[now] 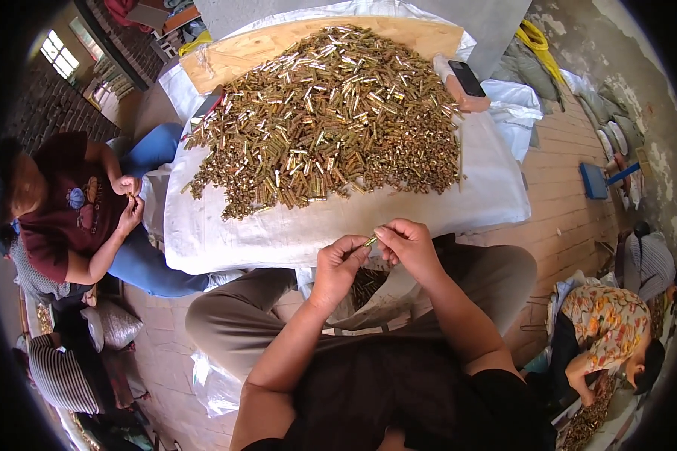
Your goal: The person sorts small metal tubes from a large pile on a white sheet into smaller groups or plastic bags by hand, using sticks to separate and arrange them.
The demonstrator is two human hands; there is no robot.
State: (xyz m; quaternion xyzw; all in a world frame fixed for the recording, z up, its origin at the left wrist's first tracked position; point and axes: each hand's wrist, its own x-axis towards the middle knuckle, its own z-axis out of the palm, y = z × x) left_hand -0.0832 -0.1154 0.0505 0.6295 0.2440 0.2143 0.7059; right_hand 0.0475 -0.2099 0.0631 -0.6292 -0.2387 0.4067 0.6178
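Note:
Just past the near edge of the table, my left hand and my right hand meet with their fingertips pinched. Between them is a small gold-coloured metal cylinder, gripped from both ends; its exact kind is too small to make out. Beyond my hands, a big heap of similar gold-coloured metal cylinders covers much of the table. Smaller metal pieces lie along the heap's near and right edges. Below my hands, between my knees, more dark metal pieces sit in an open bag or container, partly hidden by my forearms.
White sheeting covers the table. A wooden board backs the heap, and a phone lies on a pinkish block at right. One person sits at the left; others work at lower left and right. A blue dustpan stands right.

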